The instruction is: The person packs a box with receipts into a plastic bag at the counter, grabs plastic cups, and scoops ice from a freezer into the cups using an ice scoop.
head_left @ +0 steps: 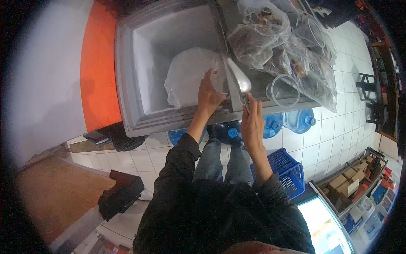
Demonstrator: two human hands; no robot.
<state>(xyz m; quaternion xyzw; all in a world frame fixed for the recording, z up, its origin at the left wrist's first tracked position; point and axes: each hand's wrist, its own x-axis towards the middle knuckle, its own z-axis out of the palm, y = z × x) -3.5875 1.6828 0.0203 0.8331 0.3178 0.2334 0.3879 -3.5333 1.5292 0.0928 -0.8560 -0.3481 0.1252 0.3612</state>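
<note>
My left hand is wrapped round a clear plastic cup above the open side of a chest freezer. Beneath it, a white plastic bag lies inside the freezer; its contents cannot be made out. In my right hand is a metal scoop, held by the handle with its bowl pointing up and away from me. The scoop is just right of the cup. A second clear plastic cup lies on the freezer's top, right of my right hand.
Clear plastic bags with unclear contents cover the freezer's right top. Several blue water jugs stand on the tiled floor by its front. A blue plastic basket is near my right forearm. A lit screen is at lower right.
</note>
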